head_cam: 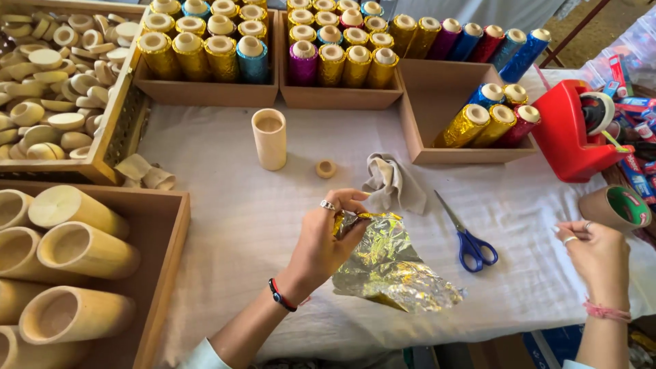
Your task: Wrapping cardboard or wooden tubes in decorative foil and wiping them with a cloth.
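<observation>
My left hand (326, 239) pinches the top edge of a crinkled sheet of gold foil (389, 263) that lies on the white cloth-covered table (225, 219). A ring sits on one finger and a dark band on the wrist. My right hand (596, 254) hovers at the right with its fingers curled, close to a cardboard roll with a green inside (618, 207); I cannot tell whether it holds anything. Blue-handled scissors (467, 236) lie between my hands. A bare wooden cylinder (269, 139) stands upright behind, with a small wooden cap (326, 169) beside it.
Wooden boxes at the back hold several foil-wrapped cylinders (205, 48). One crate (48, 75) holds wooden caps, another at the left bare cylinders (75, 249). A grey rag (393, 183) lies mid-table. A red tape dispenser (570, 133) stands right.
</observation>
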